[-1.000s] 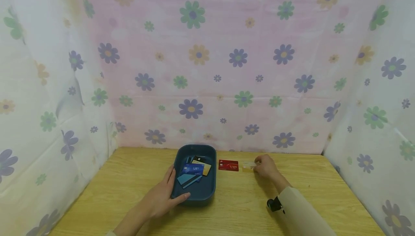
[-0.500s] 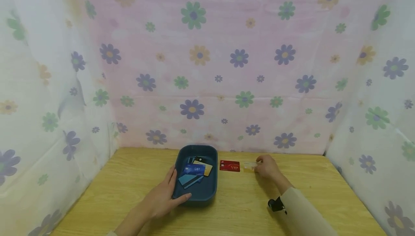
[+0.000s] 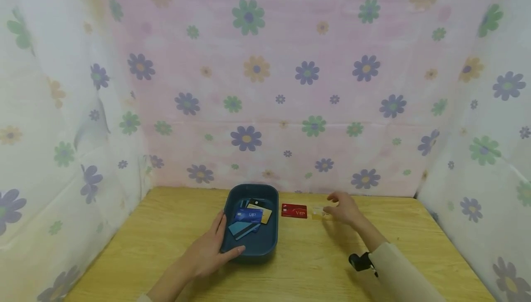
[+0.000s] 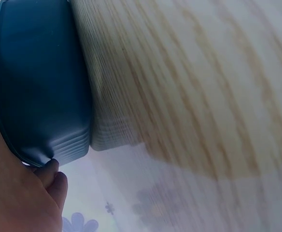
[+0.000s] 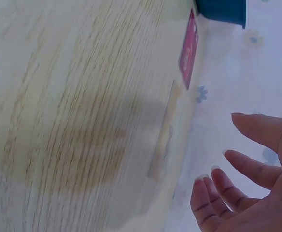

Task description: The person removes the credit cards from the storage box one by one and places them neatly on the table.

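Note:
My left hand holds a dark blue plastic tub by its left side, fingers along the outer wall and thumb over the front rim. In the left wrist view, curled fingers show at the end of the tub. Inside it lie several cards, among them a blue VIP card and a light blue card with a dark stripe. My right hand is raised with spread fingers just right of a pale gold card. That card lies flat on the table, beside a red VIP card.
The wooden table meets a flower-patterned cloth at the back, and the same cloth hangs on both sides. A black strap device sits at the right sleeve cuff.
My right hand has let go of the pale gold card, spread its fingers and lifted slightly. The card now lies on the table; my left hand and the tub stay in place.

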Demonstrator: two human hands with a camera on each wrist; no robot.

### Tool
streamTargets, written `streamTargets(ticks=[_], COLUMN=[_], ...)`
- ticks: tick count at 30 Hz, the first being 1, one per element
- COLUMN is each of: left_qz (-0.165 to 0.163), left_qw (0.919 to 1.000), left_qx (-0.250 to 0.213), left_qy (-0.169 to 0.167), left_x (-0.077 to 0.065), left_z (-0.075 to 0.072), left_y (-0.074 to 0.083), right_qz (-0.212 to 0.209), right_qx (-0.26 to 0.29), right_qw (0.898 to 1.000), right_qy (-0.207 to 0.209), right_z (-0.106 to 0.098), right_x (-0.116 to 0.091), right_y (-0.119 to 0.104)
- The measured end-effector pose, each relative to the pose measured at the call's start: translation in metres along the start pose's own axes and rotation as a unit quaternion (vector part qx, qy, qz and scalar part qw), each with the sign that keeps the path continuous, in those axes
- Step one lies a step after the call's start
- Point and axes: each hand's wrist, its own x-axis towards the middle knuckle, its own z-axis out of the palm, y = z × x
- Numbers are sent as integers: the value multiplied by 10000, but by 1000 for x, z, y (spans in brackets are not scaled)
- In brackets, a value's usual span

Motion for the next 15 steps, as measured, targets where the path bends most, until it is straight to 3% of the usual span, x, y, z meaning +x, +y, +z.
streamTargets(ticks=[15], left_qz=[39], left_qw=[10000], left_qx=[55], left_qy=[35], left_x=[2], left_z=[2], left_y=[-2], right_qz=[-220], right_qx=[220], right_qw=[9992], right_qy=[-260], right_z=[1], right_x=[-11], right_y=[-16])
